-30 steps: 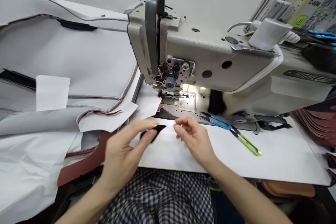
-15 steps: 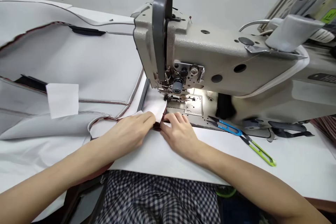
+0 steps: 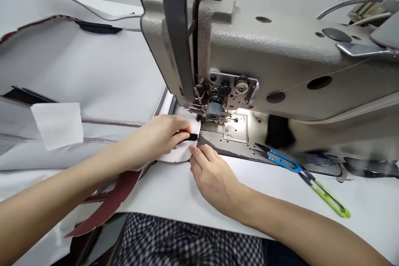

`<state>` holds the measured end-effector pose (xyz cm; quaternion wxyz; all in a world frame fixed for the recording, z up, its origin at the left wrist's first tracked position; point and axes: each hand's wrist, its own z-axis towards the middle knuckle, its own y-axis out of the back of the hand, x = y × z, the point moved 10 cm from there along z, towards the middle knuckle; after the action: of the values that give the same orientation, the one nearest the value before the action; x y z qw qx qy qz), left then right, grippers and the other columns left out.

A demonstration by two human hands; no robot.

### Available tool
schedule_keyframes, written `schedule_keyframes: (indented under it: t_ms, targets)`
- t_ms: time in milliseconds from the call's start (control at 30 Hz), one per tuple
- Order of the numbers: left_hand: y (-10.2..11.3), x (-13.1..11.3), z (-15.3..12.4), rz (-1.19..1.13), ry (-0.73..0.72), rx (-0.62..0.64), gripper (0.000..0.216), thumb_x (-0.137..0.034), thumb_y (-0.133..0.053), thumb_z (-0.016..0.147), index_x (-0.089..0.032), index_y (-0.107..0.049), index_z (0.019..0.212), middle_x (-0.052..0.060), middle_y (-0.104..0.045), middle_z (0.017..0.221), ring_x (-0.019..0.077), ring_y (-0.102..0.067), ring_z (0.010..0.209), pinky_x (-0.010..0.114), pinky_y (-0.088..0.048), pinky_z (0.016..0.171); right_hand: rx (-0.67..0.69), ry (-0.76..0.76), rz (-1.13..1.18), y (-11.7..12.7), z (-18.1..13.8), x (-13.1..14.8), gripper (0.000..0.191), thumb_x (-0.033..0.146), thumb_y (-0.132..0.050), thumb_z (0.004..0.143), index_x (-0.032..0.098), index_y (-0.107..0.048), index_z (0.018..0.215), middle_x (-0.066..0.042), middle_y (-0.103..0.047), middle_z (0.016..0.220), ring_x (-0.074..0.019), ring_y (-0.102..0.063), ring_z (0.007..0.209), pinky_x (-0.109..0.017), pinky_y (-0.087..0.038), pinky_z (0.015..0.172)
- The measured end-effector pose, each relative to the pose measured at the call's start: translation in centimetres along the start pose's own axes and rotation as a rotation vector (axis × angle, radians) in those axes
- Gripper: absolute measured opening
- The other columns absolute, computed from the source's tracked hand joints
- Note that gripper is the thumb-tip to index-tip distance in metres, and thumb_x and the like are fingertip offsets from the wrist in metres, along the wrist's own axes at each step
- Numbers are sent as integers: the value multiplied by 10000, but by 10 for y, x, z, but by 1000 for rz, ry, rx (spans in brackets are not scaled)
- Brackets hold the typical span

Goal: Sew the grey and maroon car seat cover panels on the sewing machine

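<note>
My left hand (image 3: 166, 131) is closed on a short black strip (image 3: 193, 137), which lies across a white-backed fabric panel (image 3: 174, 156). The panel's far part runs under the needle area of a grey sewing machine (image 3: 243, 45). My right hand (image 3: 213, 170) is just in front of the machine bed, fingers bent, thumb and fingertips pinching the panel's right edge close to the strip's end. A dark red flap of the material (image 3: 112, 208) hangs below my left forearm at the table's front edge.
Blue thread snips (image 3: 285, 160) and green thread snips (image 3: 330, 199) lie right of my right hand. A large grey-white sewn piece (image 3: 118, 66) covers the left side, with a white square patch (image 3: 59, 124) on it. The machine head overhangs my hands.
My left hand has moved up onto the panel and now holds the black strip. The panel lies flatter, the red flap has come into view, and the camera has moved closer.
</note>
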<state>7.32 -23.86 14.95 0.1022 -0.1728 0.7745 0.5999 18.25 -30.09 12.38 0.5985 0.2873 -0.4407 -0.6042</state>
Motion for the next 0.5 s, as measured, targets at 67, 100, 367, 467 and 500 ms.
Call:
schedule_keyframes:
  t_ms: [67,100,367,467,500]
  targets:
    - [-11,11,4,-53,47,9,249,-360,-511,865,-202,-683,779,36,-704,760,190,-608,672,280,-399,629,-12,-9,4,4,1,-1,320,9,-424,921,-34,-678,1110,-255,-621,1192,-275,-547,985,-425,-493,939]
    - [-14,15,5,-77,55,2,247,-364,-516,866,-207,-696,803,34,-721,777,196,-625,686,282,-410,638,-24,-17,6,6,2,-2,315,13,-426,924,-24,-686,1098,-244,-634,1177,-272,-548,967,-417,-499,906]
    - [-13,17,2,-59,-101,-91,235,-370,-506,894,-225,-683,944,15,-747,905,195,-675,778,267,-428,667,-11,-103,56,10,5,-15,234,78,-499,946,130,-726,969,-108,-672,1201,-282,-490,1187,-459,-416,1012]
    - [-13,21,4,-120,-108,-84,219,-352,-494,901,-217,-667,896,1,-732,865,171,-663,756,252,-427,678,12,-125,74,9,6,-18,194,93,-534,930,137,-723,944,-79,-685,1192,-269,-505,1146,-440,-427,964]
    - [-13,22,5,-154,-113,-71,212,-345,-497,901,-219,-668,894,-4,-732,867,165,-663,766,248,-431,692,27,-124,80,8,7,-18,179,94,-548,920,135,-722,929,-77,-687,1188,-258,-519,1087,-423,-444,904]
